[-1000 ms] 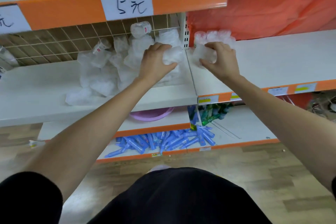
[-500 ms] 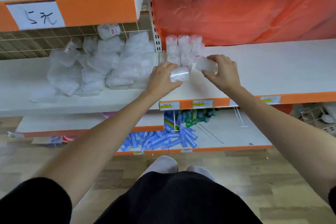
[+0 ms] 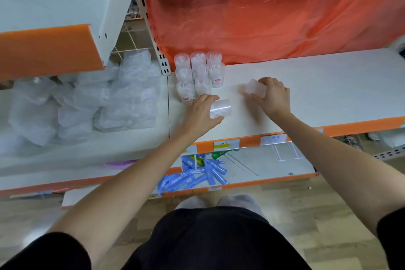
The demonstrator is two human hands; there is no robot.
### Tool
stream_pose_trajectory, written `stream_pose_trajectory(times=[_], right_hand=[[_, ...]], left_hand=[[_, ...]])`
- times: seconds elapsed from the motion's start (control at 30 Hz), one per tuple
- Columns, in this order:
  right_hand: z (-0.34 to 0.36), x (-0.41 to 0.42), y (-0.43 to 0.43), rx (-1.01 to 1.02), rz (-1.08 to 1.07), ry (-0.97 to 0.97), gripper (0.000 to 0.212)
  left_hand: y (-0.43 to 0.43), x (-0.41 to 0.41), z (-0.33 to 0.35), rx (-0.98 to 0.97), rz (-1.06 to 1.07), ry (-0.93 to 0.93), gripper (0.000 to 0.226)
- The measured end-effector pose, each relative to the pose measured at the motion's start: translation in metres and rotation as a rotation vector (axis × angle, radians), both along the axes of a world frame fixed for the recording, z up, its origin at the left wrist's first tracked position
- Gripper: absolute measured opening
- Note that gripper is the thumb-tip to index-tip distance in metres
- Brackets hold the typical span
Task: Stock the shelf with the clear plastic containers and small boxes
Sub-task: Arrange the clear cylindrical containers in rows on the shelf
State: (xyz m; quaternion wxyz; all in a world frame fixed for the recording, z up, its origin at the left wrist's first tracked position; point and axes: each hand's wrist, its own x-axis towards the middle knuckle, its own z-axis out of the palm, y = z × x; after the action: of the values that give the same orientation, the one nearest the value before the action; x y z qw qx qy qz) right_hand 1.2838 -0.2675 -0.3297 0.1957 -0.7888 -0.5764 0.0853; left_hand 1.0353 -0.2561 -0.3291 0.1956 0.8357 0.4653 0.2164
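Here, both hands are over the white shelf board with an orange front edge (image 3: 317,85), each holding one item. The left hand (image 3: 200,115) curls its fingers and thumb round a clear round plastic container (image 3: 220,108), which is tipped on its side just above the board, close to the front of a cluster of upright clear plastic containers (image 3: 197,72). That cluster stands in rows at the left end of the board, near the slotted white upright post (image 3: 163,62), and a few of its containers show small pink labels. The right hand (image 3: 272,96) grips a second clear plastic container (image 3: 255,88) low over the board, to the right of the cluster and apart from it; whether it touches the surface is not clear. Behind the board hangs a shiny orange plastic sheet (image 3: 263,17). On the neighbouring shelf to the left lies a heap of clear bagged packs (image 3: 87,105). On a lower shelf, loose blue plastic tubes (image 3: 197,178) lie in a jumble.
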Motion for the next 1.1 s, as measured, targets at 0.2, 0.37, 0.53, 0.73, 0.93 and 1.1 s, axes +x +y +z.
stream_pose_trajectory(times=[0.2, 0.37, 0.53, 0.73, 0.93, 1.1], right_hand=[[-0.004, 0.018, 0.018, -0.003, 0.012, 0.017, 0.049], [-0.016, 0.029, 0.018, 0.007, 0.066, 0.103, 0.057], [-0.023, 0.041, 0.011, 0.092, 0.112, 0.190, 0.073], [-0.020, 0.031, -0.006, 0.337, 0.042, 0.206, 0.050], [-0.005, -0.009, -0.018, 0.174, 0.245, 0.660, 0.031], [-0.007, -0.024, -0.020, -0.161, 0.373, 0.800, 0.017]], left_hand=[[0.006, 0.012, -0.004, -0.011, 0.014, -0.017, 0.048], [0.000, 0.018, -0.005, -0.027, 0.100, -0.033, 0.044], [-0.010, 0.028, -0.005, -0.061, 0.130, -0.024, 0.046], [-0.016, 0.033, -0.005, -0.065, 0.162, -0.009, 0.046], [-0.012, 0.024, -0.002, -0.105, 0.089, 0.012, 0.051], [-0.012, 0.018, 0.003, -0.117, 0.019, 0.029, 0.053]])
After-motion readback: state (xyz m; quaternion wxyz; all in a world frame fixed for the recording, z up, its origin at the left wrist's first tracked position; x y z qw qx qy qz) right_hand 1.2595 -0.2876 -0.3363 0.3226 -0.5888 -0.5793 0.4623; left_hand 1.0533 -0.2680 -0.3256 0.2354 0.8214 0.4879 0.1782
